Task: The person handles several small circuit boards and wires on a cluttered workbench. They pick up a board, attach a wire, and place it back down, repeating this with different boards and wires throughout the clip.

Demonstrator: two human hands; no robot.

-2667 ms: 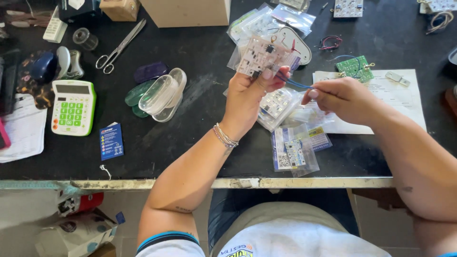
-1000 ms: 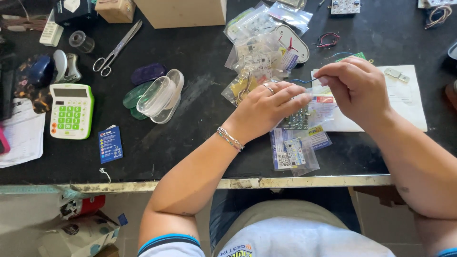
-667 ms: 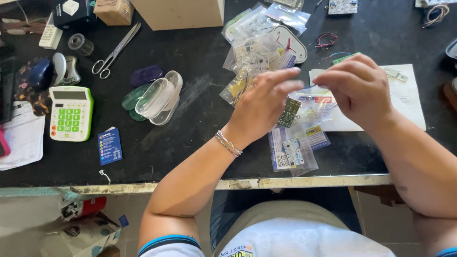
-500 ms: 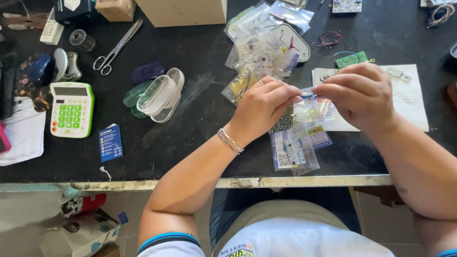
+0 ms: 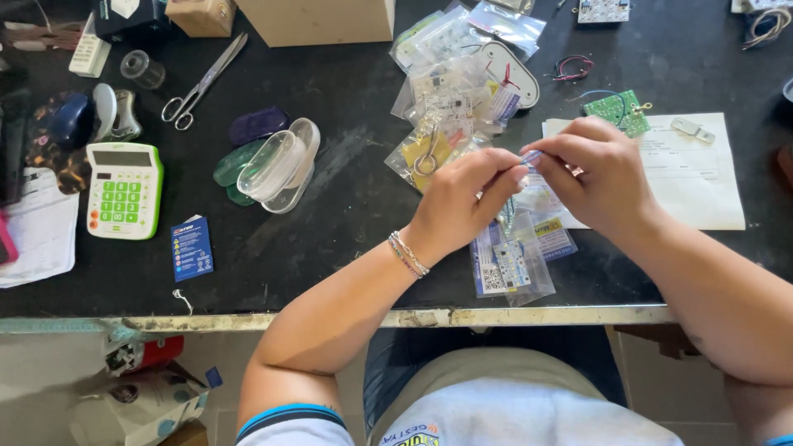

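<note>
Between my two hands I pinch a small clear plastic packet (image 5: pixel 531 157) with a bluish edge, held up just above the black worktop (image 5: pixel 355 190), over the loose heap of clear zip bags with small parts (image 5: pixel 450 107). My left hand (image 5: pixel 458 202) has its fingertips closed on the packet's left end, and my right hand (image 5: pixel 599 177) has thumb and forefinger closed on its right end; the other fingers curl in loosely. I judge the packet to be very light, thin and floppy, a little slick, so it wants a firm pinch at the edges or corners, not across whatever sits inside, which may be delicate. What it contains I cannot make out, since my fingers cover most of it.

Directly below my hands lie more flat clear bags with blue and white printed cards (image 5: pixel 512 260), near the table's front edge. Under my right wrist is a white printed paper sheet (image 5: pixel 702 177), with a small green circuit board (image 5: pixel 618 111) touching its upper left corner. Well off to the left lie a clear oval plastic case (image 5: pixel 281 165), steel scissors (image 5: pixel 202 83), and a white and green desk calculator (image 5: pixel 124 190). The pale cardboard box (image 5: pixel 318 18) at the top is cut off by the frame.
</note>
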